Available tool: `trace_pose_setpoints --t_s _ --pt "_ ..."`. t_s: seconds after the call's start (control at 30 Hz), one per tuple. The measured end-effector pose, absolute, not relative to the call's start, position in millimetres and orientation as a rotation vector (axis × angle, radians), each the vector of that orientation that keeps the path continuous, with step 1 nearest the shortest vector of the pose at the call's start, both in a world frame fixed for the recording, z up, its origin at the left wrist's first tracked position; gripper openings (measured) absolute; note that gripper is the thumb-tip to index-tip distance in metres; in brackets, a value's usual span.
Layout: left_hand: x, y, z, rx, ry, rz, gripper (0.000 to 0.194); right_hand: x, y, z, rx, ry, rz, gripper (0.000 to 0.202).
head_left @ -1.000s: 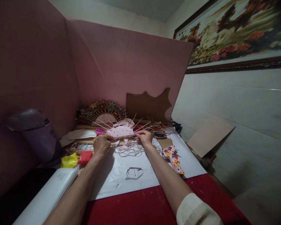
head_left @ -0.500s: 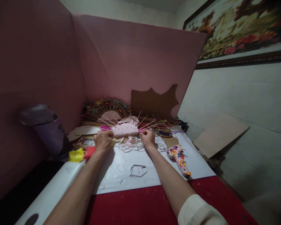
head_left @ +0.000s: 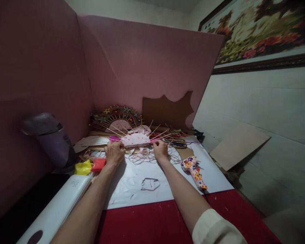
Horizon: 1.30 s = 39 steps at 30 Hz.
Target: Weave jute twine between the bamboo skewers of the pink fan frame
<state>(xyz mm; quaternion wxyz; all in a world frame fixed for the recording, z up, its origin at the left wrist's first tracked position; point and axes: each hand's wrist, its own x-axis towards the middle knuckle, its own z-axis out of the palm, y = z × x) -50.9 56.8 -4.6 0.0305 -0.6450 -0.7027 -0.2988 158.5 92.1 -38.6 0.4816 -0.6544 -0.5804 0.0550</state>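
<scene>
A half-round piece covered in pink dotted fabric, with thin wooden sticks fanning out from its curved edge, is held between my two hands. My left hand has its fingers closed at the left end of the straight lower edge. At the right end, my right hand pinches the piece between thumb and fingers. Behind it leans a larger brown fan-shaped piece with sticks, small coloured stars and a dotted half-circle. Tangled string lies on the white sheet just below the held piece.
A flowered glue gun lies right on the white sheet. Scissors rest behind it. Yellow and red packets, a white device and a purple container are left. Cut cardboard leans behind.
My left hand and forearm have shifted slightly to the right, uncovering more of the red packet. My right hand and the half-round piece have hardly moved.
</scene>
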Motion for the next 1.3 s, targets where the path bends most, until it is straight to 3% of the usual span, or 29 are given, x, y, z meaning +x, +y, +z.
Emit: trace_pose_setpoints --t_s 1.3 --pt "-49.7 55.4 -9.3 -1.929 -2.132 -0.979 0.024 156.1 91.0 -38.1 -1.592 -1.427 0.093 0.015"
